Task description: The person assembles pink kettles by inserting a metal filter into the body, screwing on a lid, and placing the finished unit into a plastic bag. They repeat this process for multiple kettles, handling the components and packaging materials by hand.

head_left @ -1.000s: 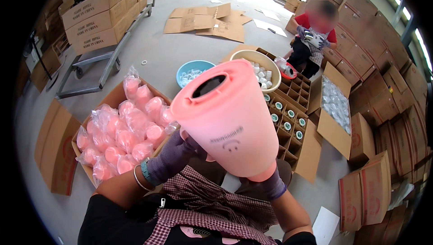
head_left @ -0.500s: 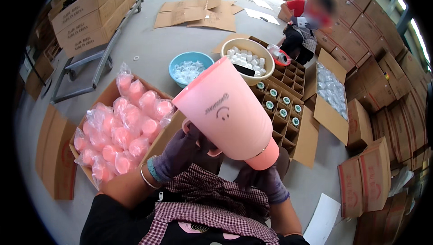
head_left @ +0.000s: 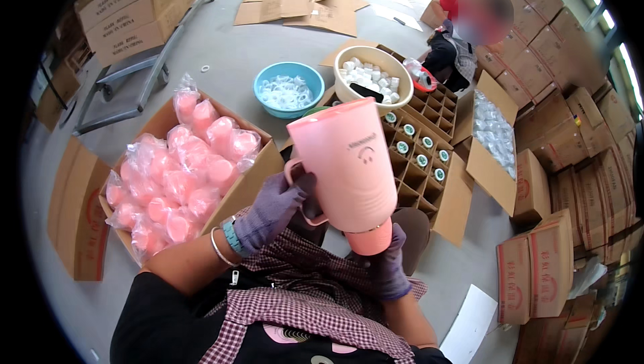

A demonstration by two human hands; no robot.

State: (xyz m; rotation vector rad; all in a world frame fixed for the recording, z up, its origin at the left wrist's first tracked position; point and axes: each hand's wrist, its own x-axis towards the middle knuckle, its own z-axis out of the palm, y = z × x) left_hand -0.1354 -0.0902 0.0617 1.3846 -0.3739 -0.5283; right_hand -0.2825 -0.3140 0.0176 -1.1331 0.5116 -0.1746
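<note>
A large pink tumbler (head_left: 343,163) with a side handle and a printed smiling face is held above my lap, slightly tilted. My left hand (head_left: 272,208), in a purple-grey knit glove, is closed around its handle. Gloved the same way, my right hand (head_left: 390,267) grips the narrow base, its fingers partly hidden behind the tumbler. To the left stands an open carton (head_left: 263,171) full of pink cups in clear plastic bags (head_left: 178,183). Beyond the tumbler is a divided carton (head_left: 429,193) with several round green-and-white tops (head_left: 421,161) showing in its cells.
A blue basin (head_left: 288,106) holds small clear-white parts; a cream basin (head_left: 343,82) holds white pieces and a dark phone-like object (head_left: 367,92). Another person (head_left: 463,35) crouches at the far right. Stacked cartons (head_left: 537,277) line the right side; a loaded trolley (head_left: 131,99) stands left.
The tumbler has turned more upright and sits slightly lower and farther right, its rim now higher above its base. Both hands still hold it.
</note>
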